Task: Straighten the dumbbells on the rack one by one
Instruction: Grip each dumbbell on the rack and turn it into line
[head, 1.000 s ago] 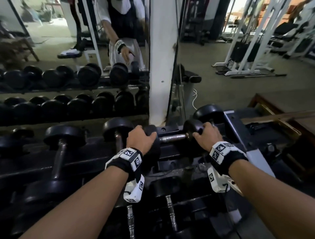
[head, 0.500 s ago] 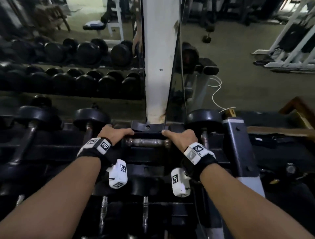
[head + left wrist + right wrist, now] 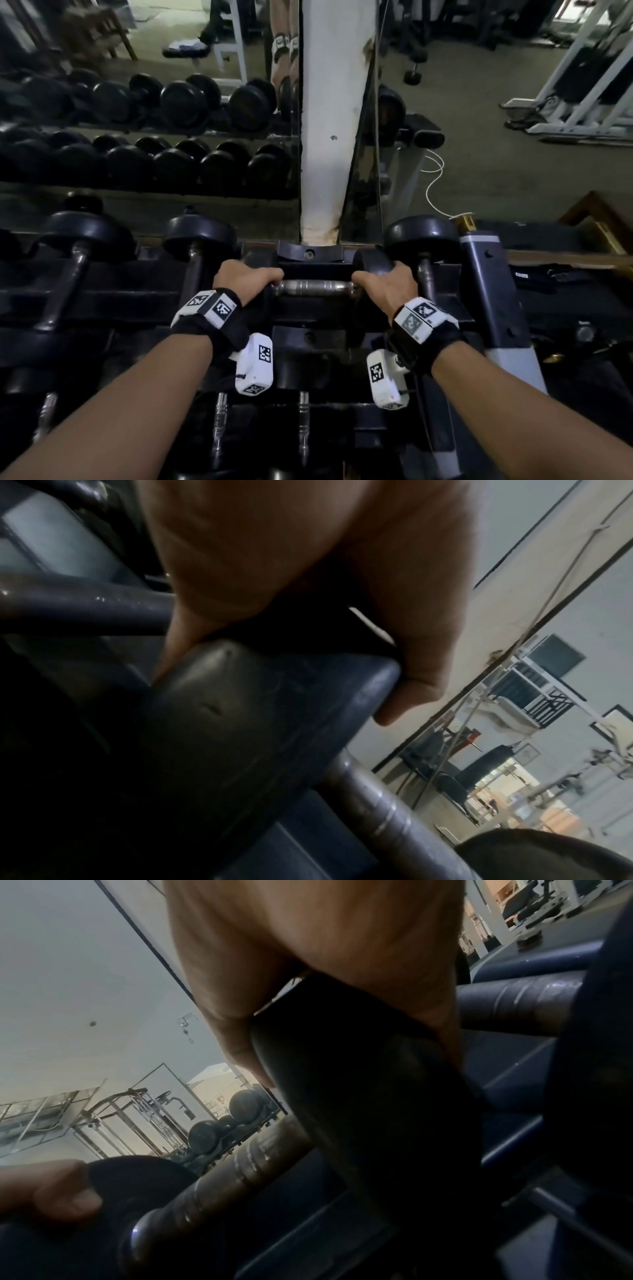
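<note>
While crosswise: dumbbell (image 3: 315, 286) lies sideways on top tier of rack (image 3: 486, 301), btwn two neighbours set front-to-back.
L hand (image 3: 245, 279): fingers wrapped over left end weight.
R hand (image 3: 385, 282): curled round right end weight.
Why: prob. both ends gripped to swing it parallel.
Room: gym, mirror (image 3: 147, 102) behind rack, white pillar (image 3: 334, 120), grey floor (image 3: 496, 113).

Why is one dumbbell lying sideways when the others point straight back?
The small dumbbell lies crosswise on the rack, unlike its neighbours. The left hand and right hand grip its ends.
</note>
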`<action>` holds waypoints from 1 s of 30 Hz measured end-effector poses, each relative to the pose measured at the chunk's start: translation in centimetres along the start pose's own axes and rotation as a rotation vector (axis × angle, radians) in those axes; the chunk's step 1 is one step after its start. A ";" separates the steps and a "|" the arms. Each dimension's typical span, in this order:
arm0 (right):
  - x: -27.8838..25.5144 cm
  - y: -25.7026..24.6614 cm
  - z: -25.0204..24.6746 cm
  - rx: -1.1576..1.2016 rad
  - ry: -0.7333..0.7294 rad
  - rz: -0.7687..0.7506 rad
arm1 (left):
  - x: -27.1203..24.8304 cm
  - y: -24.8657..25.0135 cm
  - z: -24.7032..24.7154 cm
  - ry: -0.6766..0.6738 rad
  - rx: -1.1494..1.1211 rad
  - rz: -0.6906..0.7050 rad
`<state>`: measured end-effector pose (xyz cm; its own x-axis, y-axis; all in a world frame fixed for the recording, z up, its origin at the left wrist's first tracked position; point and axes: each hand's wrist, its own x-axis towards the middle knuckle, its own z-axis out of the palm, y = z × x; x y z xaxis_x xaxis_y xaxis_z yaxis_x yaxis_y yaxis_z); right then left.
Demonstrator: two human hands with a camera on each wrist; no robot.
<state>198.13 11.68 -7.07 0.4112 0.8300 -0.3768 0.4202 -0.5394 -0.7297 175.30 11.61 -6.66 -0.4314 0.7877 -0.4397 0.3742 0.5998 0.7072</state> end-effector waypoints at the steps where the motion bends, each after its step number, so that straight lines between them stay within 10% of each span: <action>1: -0.2 0.0 0.0 -0.001 0.010 -0.003 | -0.3 -0.1 -0.1 0.013 0.005 0.005; 12: 0.5 0.1 -0.6 -0.118 -0.001 -0.128 | -3.3 -1.8 0.3 0.172 -0.020 0.004; 23: 3.9 -9.1 -1.1 -0.408 -0.329 -0.670 | -9.3 -3.0 3.8 0.535 -0.406 -0.276; 30: 8.2 -11.3 3.2 -0.579 -0.520 -0.813 | -7.9 -3.1 8.8 0.540 -0.558 -0.495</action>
<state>194.13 25.09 -3.75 -0.4864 0.8503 -0.2010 0.7775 0.3163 -0.5436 184.76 4.72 -10.22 -0.8141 0.2022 -0.5444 -0.3452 0.5854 0.7336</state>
